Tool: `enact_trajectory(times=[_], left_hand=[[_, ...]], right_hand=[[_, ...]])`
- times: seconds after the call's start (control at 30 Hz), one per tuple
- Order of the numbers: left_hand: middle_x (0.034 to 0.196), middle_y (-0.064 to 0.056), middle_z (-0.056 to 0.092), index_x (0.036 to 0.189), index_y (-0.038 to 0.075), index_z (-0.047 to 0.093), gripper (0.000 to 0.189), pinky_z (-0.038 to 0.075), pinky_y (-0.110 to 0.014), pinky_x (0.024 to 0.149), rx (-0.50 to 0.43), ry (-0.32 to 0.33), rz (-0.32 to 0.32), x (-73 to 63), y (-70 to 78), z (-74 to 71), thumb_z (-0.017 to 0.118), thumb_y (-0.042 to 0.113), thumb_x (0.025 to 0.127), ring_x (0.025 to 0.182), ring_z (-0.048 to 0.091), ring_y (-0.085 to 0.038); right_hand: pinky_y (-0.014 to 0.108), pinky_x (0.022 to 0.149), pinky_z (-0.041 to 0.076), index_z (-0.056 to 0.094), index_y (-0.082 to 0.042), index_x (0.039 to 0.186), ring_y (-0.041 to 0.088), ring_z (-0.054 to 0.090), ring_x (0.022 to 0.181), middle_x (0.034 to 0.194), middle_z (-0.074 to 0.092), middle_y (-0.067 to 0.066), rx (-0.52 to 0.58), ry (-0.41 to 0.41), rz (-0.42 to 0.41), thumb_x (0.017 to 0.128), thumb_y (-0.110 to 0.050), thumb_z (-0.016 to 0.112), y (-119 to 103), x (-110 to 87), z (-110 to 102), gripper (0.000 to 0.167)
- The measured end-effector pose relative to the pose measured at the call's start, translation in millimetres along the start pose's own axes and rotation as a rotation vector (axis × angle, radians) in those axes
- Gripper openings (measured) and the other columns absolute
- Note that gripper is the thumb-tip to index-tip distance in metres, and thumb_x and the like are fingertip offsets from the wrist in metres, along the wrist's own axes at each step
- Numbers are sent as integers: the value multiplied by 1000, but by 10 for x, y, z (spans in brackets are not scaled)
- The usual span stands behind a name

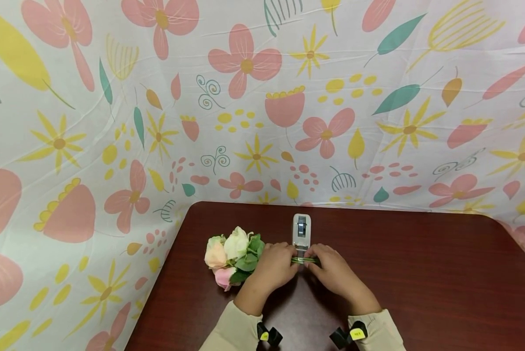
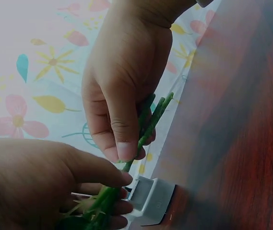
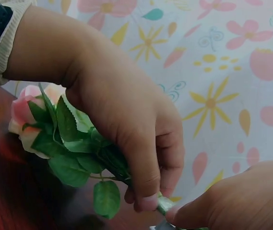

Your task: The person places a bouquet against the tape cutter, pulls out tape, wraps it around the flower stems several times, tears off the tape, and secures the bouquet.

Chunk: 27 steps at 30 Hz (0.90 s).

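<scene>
A bouquet of artificial roses (image 1: 236, 246) in white, peach and pink lies across the table, blooms to the left. My left hand (image 1: 274, 265) grips its stems just below the leaves. Farther along, my right hand (image 1: 336, 270) pinches the green stems (image 2: 150, 125) near their cut ends, thumb pressed on them. Between the hands, a shiny strip of clear tape (image 3: 164, 204) lies against the stems. Directly beyond them sits a white tape dispenser (image 1: 301, 230), its near end right at the stems and partly hidden by fingers in the wrist views.
The dark red-brown table (image 1: 420, 273) extends to both sides and toward me. Behind it and at the left hangs a white cloth (image 1: 179, 107) printed with flowers and leaves. Each wrist carries a black strap with a yellow mark.
</scene>
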<state>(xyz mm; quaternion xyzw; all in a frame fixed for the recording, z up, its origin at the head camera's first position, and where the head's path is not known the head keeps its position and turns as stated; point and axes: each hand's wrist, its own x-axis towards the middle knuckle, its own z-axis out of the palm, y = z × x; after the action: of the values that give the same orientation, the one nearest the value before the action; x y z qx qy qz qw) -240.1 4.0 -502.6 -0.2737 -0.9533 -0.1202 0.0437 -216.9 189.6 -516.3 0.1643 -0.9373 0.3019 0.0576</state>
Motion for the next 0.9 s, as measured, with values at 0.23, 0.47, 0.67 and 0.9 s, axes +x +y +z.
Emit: enact_trajectory(times=[0.23, 0.47, 0.67, 0.9], left_hand=[[94, 1, 71, 105, 17, 75, 20, 49, -39, 85, -17, -40, -3, -20, 0, -48, 64, 31, 96, 93, 68, -21], [90, 3, 69, 100, 18, 74, 13, 48, -35, 77, -24, -4, 13, -15, -1, -55, 69, 29, 94, 88, 66, -19], [87, 5, 66, 95, 20, 73, 9, 43, -32, 72, -45, 20, 19, 2, -6, -22, 72, 28, 93, 83, 65, -16], [94, 5, 67, 98, 20, 71, 12, 51, -34, 82, -43, 34, 16, 13, -11, 26, 76, 26, 91, 89, 66, -13]], right_hand=[[42, 86, 49, 66, -16, 100, 17, 60, 97, 95, 65, -6, 5, 30, -7, 88, -11, 76, -2, 18, 17, 16], [38, 82, 49, 67, -16, 100, 14, 58, 94, 95, 65, -6, 5, 58, 4, 86, -11, 79, 6, 24, 33, 18], [40, 84, 50, 70, -14, 103, 16, 59, 98, 100, 67, -2, 9, 62, 21, 88, -13, 77, 7, 21, 38, 16], [54, 98, 46, 74, -9, 110, 30, 65, 108, 110, 74, 7, -37, 28, 60, 98, -19, 64, -8, 21, 47, 18]])
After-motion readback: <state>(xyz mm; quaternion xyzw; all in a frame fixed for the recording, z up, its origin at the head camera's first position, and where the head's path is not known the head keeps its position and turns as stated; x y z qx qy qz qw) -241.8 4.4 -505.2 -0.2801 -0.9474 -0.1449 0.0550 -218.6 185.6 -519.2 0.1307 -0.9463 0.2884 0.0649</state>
